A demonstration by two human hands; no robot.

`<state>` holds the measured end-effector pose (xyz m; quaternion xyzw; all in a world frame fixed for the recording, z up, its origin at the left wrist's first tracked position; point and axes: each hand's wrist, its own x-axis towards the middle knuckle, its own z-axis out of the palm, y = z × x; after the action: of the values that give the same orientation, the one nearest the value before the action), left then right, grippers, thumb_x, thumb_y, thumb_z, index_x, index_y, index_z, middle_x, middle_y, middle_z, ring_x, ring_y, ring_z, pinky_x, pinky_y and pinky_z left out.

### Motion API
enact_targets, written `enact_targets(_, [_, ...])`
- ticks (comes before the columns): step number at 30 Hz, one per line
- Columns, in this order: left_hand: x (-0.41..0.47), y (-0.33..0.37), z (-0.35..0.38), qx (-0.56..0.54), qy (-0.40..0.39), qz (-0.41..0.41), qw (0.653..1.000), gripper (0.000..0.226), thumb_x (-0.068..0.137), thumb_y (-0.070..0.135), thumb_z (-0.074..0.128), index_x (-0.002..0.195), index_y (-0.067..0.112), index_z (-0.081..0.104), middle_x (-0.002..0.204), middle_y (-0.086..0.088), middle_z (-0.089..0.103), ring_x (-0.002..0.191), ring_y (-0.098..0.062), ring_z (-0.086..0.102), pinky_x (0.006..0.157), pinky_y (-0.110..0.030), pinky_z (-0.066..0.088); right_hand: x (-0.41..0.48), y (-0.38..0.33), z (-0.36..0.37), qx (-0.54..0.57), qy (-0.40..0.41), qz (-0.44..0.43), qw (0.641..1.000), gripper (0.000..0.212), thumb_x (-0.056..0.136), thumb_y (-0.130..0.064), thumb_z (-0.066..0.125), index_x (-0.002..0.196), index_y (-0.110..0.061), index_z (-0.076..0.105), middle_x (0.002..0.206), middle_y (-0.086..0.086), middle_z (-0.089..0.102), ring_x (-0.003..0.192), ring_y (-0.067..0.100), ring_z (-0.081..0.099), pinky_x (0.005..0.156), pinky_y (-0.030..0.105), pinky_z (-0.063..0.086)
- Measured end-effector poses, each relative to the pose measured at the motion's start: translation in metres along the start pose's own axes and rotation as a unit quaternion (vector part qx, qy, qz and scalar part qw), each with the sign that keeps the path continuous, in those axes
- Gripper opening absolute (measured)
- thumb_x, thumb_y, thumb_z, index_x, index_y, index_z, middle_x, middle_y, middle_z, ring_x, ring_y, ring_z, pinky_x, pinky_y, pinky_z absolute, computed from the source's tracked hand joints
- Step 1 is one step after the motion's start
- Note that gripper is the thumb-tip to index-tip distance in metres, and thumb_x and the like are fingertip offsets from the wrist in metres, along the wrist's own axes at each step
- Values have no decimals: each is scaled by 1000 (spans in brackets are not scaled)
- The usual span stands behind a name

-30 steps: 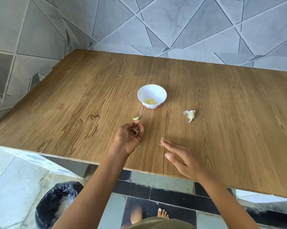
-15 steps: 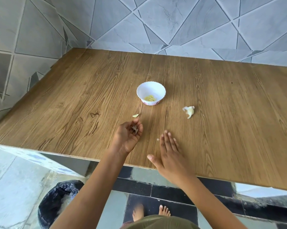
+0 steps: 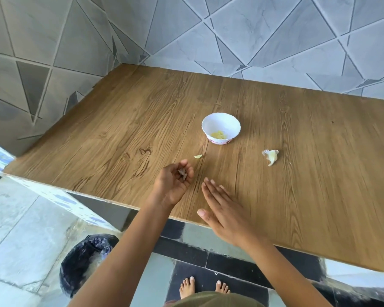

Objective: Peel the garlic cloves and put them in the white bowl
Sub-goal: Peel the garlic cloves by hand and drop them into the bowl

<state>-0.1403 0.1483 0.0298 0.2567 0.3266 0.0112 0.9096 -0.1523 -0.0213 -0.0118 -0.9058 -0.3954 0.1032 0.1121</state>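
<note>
A small white bowl stands on the wooden table, with pale yellow peeled garlic in its bottom. To its right lies a garlic clove with loose papery skin. A small pale garlic piece lies in front of the bowl, to the left. My left hand is cupped, palm up, near the table's front edge and holds dark garlic peels. My right hand lies flat beside it with fingers straight and together, its palm down on the wood, holding nothing.
Grey tiled walls close the table at the back and left. A bin lined with a black bag stands on the floor under the table's front-left edge. My bare feet show below.
My right hand has turned from edge-on to flat on the table and slid toward my left hand. The left hand has kept its peels. The view has shifted left.
</note>
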Motion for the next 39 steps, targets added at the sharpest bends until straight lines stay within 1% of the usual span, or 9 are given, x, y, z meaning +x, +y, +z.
enact_targets(3, [-1,2,-3,-3,5,5,1000,29,97,8,36,81,-1,57,80,-12,56,74,-19,54,74,-26,48,3,-7,4,-72,13,5,997,69,99,-55,7,144,-7,30,152,7,28,143,18,17,113,35,9])
enact_targets(5, [-1,3,-4,0,5,3,1000,29,97,9,36,81,-1,58,80,-11,56,75,-19,55,73,-25,49,3,-7,6,-91,16,26,995,66,101,-52,12,138,-7,44,145,7,41,138,19,30,111,37,16])
enact_targets(11, [2,1,-4,3,6,-1,1000,28,97,8,37,81,0,58,79,-11,56,73,-18,55,69,-24,51,-14,6,6,-81,43,71,993,65,101,-51,11,139,-8,40,148,6,36,140,19,27,111,37,15])
enact_targets(15, [5,-2,-3,4,-5,-10,1000,28,97,8,37,81,0,58,78,-11,57,72,-18,55,59,-22,55,-23,17,3,98,91,88,987,72,89,-65,-2,147,-23,9,155,-12,2,142,-1,-4,114,15,-7])
enact_targets(17, [6,-3,-2,3,-7,-13,1000,28,97,8,37,81,0,58,78,-11,57,73,-19,55,57,-22,55,-23,23,-3,190,137,103,967,67,92,-61,19,147,-23,18,152,-14,14,142,0,9,110,9,2])
enact_targets(20, [7,-5,0,12,-8,-15,1000,28,97,8,37,80,0,58,78,-11,58,73,-19,56,60,-23,55,-15,34,-13,155,170,89,969,52,95,-29,53,142,-15,37,146,-7,36,135,12,34,110,18,20])
enact_targets(27, [8,-9,3,15,-15,-22,1000,27,97,9,38,82,0,59,81,-10,60,75,-18,57,63,-23,55,20,36,-32,166,77,117,976,45,77,-20,75,119,-9,62,109,5,62,89,12,59,88,25,50])
enact_targets(33, [6,-9,-1,13,-11,-24,1000,27,97,9,38,82,1,59,82,-10,60,75,-18,57,62,-22,55,32,36,-36,145,70,107,981,6,80,-13,73,85,-10,72,83,0,70,74,10,64,74,30,55])
enact_targets(39, [2,-15,2,16,-11,-23,1000,27,97,8,39,81,-1,59,81,-12,57,75,-19,56,63,-23,55,35,34,-34,68,28,111,991,14,89,-7,56,84,-13,67,93,-3,69,84,14,63,68,24,45])
